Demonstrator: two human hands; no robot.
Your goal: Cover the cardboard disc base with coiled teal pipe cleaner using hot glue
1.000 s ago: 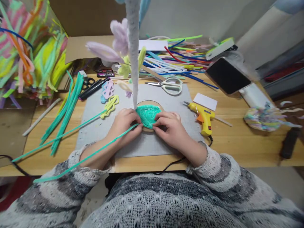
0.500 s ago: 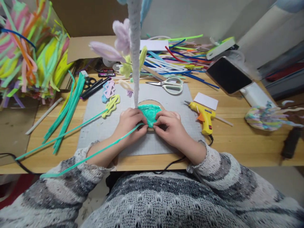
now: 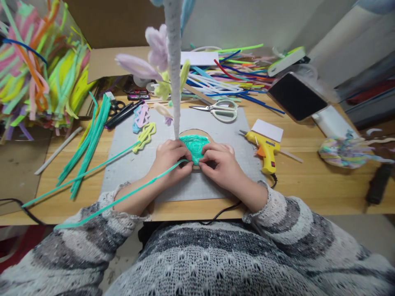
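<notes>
On a round of brown cardboard (image 3: 191,132), a teal pipe cleaner coil (image 3: 196,147) lies wound in a flat spiral. My left hand (image 3: 171,161) is at its left side, thumb and fingers pinched on the loose teal pipe cleaner (image 3: 131,193), whose tail runs back over my left forearm and sleeve. At the lower right edge of the coil, my right hand (image 3: 219,165) is closed in a pinch. Its fingertips press at the rim, and what lies between them I cannot make out. The fingers of both hands hide parts of the coil and the cardboard.
Grey cutting mat (image 3: 123,172) lies under the work. A white-wrapped stem (image 3: 174,82) with fuzzy flowers rises behind my left hand. Scissors (image 3: 224,111) lie beyond, a yellow glue gun (image 3: 268,154) to the right, teal pipe cleaners (image 3: 88,152) to the left, a phone (image 3: 298,96) farther back.
Both hands stay at the coil's edge with almost no movement. The view has shifted very slightly.
</notes>
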